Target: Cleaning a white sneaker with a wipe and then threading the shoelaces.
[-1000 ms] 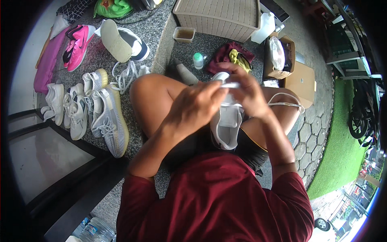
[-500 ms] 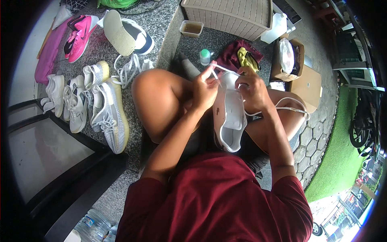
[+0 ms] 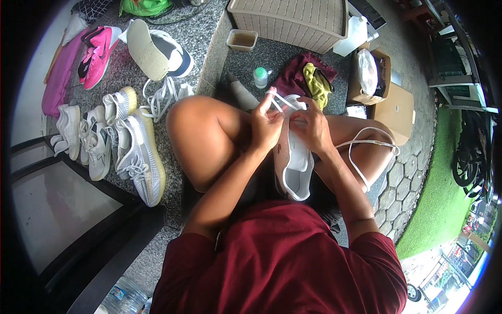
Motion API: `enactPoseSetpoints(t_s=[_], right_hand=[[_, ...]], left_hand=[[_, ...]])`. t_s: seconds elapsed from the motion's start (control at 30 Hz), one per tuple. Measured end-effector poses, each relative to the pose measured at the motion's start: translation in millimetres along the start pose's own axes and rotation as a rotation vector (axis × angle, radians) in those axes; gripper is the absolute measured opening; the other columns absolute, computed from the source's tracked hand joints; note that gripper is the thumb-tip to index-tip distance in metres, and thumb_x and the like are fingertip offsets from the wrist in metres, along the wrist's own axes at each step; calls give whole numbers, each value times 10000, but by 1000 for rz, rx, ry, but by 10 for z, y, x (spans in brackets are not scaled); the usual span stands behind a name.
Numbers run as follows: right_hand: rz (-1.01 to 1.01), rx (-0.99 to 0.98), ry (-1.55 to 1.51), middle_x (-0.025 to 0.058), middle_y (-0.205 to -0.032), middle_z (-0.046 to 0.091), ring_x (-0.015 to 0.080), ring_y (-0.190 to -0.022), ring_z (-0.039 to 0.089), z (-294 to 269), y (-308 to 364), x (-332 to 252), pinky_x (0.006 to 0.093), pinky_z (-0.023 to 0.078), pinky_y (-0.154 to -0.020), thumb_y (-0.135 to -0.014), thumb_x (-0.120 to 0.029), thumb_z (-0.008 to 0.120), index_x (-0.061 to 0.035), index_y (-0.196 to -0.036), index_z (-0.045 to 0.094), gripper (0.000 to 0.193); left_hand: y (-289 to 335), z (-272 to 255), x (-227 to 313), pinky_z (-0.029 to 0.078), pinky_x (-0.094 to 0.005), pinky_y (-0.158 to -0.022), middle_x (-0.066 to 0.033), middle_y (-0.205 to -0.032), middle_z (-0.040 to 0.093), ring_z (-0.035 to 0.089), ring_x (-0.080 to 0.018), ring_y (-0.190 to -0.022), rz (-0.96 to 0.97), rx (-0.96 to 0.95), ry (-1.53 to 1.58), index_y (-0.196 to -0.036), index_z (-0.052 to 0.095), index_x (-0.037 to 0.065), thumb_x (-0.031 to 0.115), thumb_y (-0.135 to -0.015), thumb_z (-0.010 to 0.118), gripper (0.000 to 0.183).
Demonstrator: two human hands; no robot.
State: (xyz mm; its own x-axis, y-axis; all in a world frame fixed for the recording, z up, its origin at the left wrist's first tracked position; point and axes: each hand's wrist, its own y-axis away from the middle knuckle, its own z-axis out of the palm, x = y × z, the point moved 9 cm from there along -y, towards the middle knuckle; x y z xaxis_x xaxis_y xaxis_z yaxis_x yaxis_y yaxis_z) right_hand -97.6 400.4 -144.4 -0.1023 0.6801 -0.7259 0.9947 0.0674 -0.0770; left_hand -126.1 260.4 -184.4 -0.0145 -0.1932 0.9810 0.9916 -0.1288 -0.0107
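Note:
A white sneaker (image 3: 296, 175) rests in my lap, its heel end toward me and its toe end pointing away. My left hand (image 3: 265, 125) is at the shoe's left side, thumb and fingers closed on a white shoelace (image 3: 280, 98) that stretches across to the front of the shoe. My right hand (image 3: 314, 125) bends over the lacing area from the right, fingers pinched at the lace by the eyelets; its fingertips are partly hidden. More loose lace lies in a loop over my right knee.
Several pale sneakers (image 3: 140, 157) stand on the speckled stone ledge at left, with a pink shoe (image 3: 100, 57) and a cap (image 3: 148, 49) beyond. Ahead are a green-capped bottle (image 3: 260, 77), a plastic tub (image 3: 242, 40), maroon cloth (image 3: 293, 73), a ribbed box (image 3: 290, 21) and cardboard (image 3: 395, 112).
My right hand has moved left and in over the shoe's lacing area. The loose lace on the right now hangs in a wider loop below my knee. The view has shifted slightly.

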Motion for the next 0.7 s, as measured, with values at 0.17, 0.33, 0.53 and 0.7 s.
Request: enactPoseSetpoints(t_s=[0.17, 0.33, 0.53, 0.7], right_hand=[[7, 44, 25, 179, -1359, 570, 357, -1133, 632, 36, 21, 18, 413, 519, -932, -738, -139, 772, -46, -916, 757, 202], [63, 93, -17, 194, -1344, 578, 392, -1164, 601, 72, 50, 44, 444, 501, -982, -724, -157, 779, -72, -868, 759, 169], [-6, 171, 18, 196, -1355, 574, 393, -1184, 589, 85, 112, -15, 451, 498, -983, -704, -138, 787, -74, -863, 758, 174], [-67, 95, 33, 183, -1415, 536, 410, -1199, 556, 68, 93, -100, 506, 420, -1047, -741, -98, 728, -56, -859, 756, 128]], left_hand=[[13, -10, 38, 560, -248, -882, -256, -1522, 425, 695, -240, -1081, 40, 11, -79, -1501, 329, -89, -214, -824, 483, 706], [22, 69, 93, 589, -276, -772, -299, -1300, 598, 711, -295, -1057, -34, -35, -257, -1470, 408, -68, -180, -841, 506, 647], [66, 60, 37, 586, -284, -769, -275, -1227, 649, 722, -277, -1034, 47, -11, -344, -1459, 427, -68, -141, -861, 540, 612], [156, 104, 12, 501, -431, -988, -307, -1217, 634, 667, -334, -1143, -63, -173, -569, -1394, 487, -96, 17, -853, 651, 577]])
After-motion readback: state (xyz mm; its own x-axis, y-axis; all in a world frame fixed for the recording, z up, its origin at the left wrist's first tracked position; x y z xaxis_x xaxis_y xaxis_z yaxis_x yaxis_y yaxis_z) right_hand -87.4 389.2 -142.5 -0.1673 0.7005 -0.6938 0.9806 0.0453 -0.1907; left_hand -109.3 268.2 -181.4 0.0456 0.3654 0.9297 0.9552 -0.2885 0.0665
